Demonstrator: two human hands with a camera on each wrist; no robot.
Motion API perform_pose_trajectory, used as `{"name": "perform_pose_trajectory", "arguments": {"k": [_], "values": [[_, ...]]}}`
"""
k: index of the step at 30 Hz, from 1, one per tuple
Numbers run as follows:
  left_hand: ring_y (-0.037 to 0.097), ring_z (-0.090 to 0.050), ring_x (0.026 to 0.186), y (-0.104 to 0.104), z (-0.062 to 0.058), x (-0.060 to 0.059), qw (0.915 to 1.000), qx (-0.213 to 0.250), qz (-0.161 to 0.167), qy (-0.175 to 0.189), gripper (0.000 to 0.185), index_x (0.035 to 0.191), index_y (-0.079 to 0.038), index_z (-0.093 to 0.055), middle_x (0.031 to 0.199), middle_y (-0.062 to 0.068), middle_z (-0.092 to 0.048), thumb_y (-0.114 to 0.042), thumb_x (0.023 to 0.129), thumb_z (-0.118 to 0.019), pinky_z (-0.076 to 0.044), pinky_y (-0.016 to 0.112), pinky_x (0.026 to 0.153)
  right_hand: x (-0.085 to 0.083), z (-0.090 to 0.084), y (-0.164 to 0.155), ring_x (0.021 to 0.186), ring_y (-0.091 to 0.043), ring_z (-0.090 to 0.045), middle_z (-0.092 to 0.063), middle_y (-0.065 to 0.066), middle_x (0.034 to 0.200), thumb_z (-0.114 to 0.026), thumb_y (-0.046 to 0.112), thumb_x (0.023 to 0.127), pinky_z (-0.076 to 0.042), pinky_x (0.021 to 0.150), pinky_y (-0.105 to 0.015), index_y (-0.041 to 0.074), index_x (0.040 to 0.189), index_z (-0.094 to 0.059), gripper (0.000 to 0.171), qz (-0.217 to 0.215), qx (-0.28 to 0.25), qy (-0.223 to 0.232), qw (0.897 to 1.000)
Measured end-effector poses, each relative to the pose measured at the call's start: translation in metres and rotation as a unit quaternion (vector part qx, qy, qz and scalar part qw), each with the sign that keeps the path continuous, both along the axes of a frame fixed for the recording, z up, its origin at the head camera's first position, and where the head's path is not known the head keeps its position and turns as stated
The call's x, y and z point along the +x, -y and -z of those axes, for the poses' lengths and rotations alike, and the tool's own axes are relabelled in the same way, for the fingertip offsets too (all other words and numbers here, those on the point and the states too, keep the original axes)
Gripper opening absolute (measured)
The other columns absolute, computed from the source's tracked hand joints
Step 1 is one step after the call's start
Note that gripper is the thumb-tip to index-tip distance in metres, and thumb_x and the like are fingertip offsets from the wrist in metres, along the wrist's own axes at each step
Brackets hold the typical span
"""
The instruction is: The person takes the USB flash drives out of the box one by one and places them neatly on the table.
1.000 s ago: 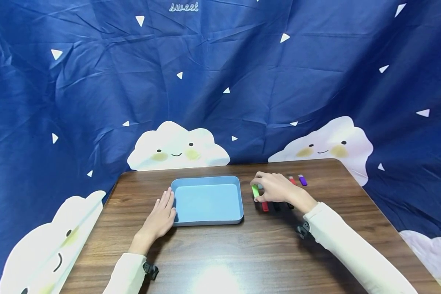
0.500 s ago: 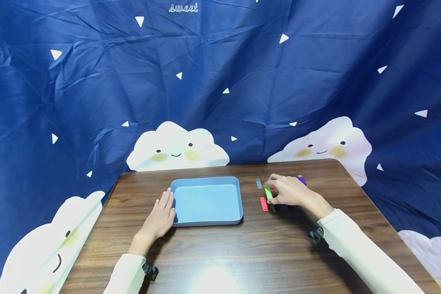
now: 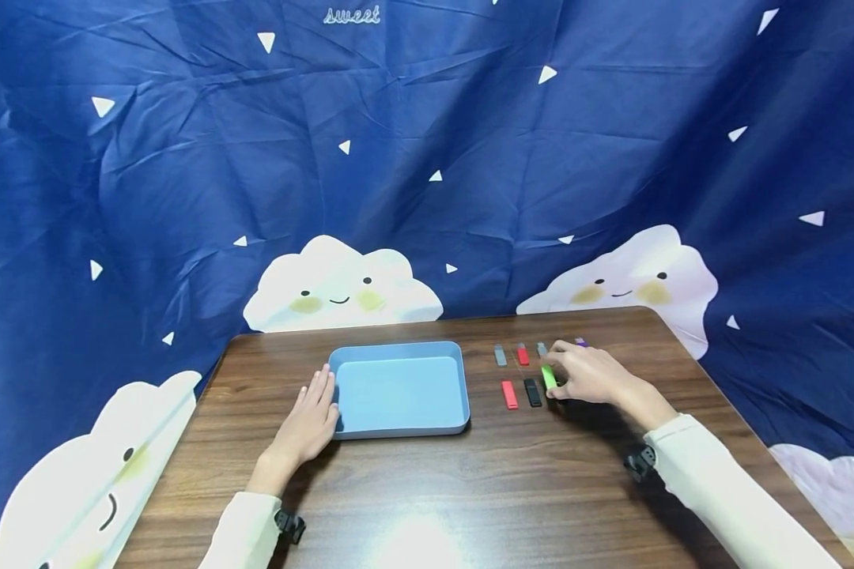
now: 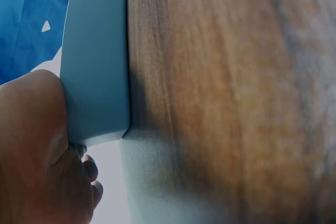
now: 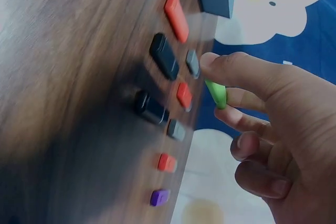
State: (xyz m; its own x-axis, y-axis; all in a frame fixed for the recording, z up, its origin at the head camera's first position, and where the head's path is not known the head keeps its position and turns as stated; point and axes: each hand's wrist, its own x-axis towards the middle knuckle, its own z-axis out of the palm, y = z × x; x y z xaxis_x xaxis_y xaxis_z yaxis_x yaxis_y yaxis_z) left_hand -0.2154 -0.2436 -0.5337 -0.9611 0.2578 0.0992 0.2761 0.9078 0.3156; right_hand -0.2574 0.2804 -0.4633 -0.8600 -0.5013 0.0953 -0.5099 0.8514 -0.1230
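Right hand: I see my right hand [image 3: 589, 374] at the right of the table, thumb and fingers pinching a small green stick [image 3: 549, 377], bright and smooth like plastic.
Green stick position: it sits in my fingertips among the small pieces, just right of the black piece [image 3: 533, 392]; the right wrist view shows it lifted clear of the wood.
Left hand: my left hand [image 3: 309, 419] lies flat, fingers straight and relaxed, touching the near left corner of the blue tray [image 3: 398, 427].
Tray: a shallow rectangular tray, matte pale blue, with rounded corners and low walls.
Table: dark brown wood-grain table [image 3: 427, 490], with a glossy glare spot at its near edge.
Small pieces: short rounded bars in two rows right of the tray, among them a red piece [image 3: 509, 394] in the near row, a grey piece [image 3: 500, 356] in the far row, and a purple piece [image 3: 581, 342] at the far right.
Hard to make out: my hand hides part of both rows; the purple piece barely shows. The wrist views are blurred.
Backdrop: creased navy cloth [image 3: 427, 158] printed with white triangles and smiling clouds.
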Motion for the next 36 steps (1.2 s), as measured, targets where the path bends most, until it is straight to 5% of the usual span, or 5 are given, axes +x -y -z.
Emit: {"name": "perform_pose_trajectory", "arguments": {"k": [5,15,22,36], "values": [[0.045,-0.019,0.164,0.0,0.0,0.001,1.0,-0.001,0.0,0.0,0.062,0.164,0.011,-0.024,0.177,0.024,-0.014,-0.018,0.112,-0.04,-0.02,0.064,0.132,0.0,0.004,-0.013,0.093,-0.043,-0.075,-0.068,-0.018,0.133,-0.091,0.036,0.079,-0.06,0.07,-0.06,0.012,0.125,-0.077,0.054,0.015,-0.004,0.001,1.0],[0.048,-0.021,0.162,-0.001,0.0,0.002,0.9999,0.012,0.002,-0.009,0.062,0.163,0.013,-0.027,0.176,0.027,-0.017,-0.019,0.111,-0.039,-0.022,0.067,0.131,-0.002,0.013,-0.036,0.098,-0.037,-0.076,-0.07,-0.008,0.12,-0.093,0.034,0.078,-0.06,0.072,-0.057,0.011,0.122,-0.077,0.052,0.025,-0.018,0.006,1.0],[0.046,-0.02,0.163,-0.001,-0.001,0.002,0.9999,0.01,0.0,-0.002,0.062,0.164,0.011,-0.025,0.177,0.025,-0.015,-0.018,0.111,-0.04,-0.02,0.065,0.132,-0.004,0.019,-0.043,0.075,-0.014,-0.057,-0.067,-0.005,0.11,-0.093,0.032,0.079,-0.052,0.065,-0.043,0.01,0.123,-0.077,0.051,0.031,-0.011,0.037,0.999],[0.047,-0.021,0.163,0.0,0.0,0.002,0.9998,0.019,0.002,-0.004,0.062,0.163,0.012,-0.025,0.176,0.026,-0.016,-0.018,0.111,-0.04,-0.021,0.066,0.131,-0.005,0.027,-0.045,0.084,-0.018,-0.06,-0.066,-0.009,0.119,-0.092,0.02,0.079,-0.055,0.072,-0.047,0.007,0.129,-0.074,0.054,0.054,-0.017,0.098,0.994]]}}
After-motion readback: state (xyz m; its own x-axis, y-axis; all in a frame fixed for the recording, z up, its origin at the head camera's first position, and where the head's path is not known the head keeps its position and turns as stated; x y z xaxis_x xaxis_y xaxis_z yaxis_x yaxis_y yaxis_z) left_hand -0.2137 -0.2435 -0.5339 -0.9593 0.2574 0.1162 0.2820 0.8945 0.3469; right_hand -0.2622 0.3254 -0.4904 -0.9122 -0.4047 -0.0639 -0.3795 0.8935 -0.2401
